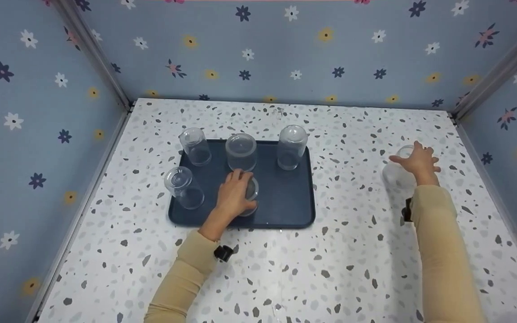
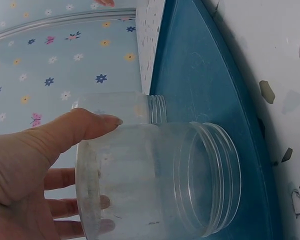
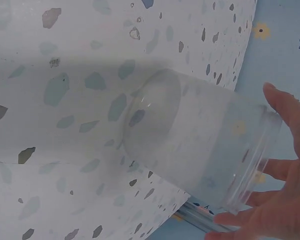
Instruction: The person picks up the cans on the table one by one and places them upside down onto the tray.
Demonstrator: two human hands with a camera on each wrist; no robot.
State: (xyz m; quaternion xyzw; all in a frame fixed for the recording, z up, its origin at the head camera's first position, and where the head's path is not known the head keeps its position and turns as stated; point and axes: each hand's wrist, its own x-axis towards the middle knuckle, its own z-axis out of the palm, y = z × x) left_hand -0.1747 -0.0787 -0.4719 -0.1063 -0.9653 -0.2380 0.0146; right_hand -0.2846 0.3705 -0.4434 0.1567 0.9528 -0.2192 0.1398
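Observation:
My left hand (image 1: 234,193) grips an upside-down clear jar (image 2: 145,175) at the front of the dark blue tray (image 1: 281,197). The thumb lies along one side of this jar, and fingers show through its far side. Its threaded mouth faces down against the tray. On the right of the table, my right hand (image 1: 420,163) spreads its fingers around the upper rim of another clear jar (image 3: 190,135). That jar stands upright on its base. The thumb is apart from the rim, while the other fingers are beside it.
More clear jars stand upside down on the tray: one at back left (image 1: 196,147), one at back middle (image 1: 241,150), one at back right (image 1: 291,148), and one at front left (image 1: 184,188). The speckled table (image 1: 330,260) is bordered by flowered panels (image 1: 267,49).

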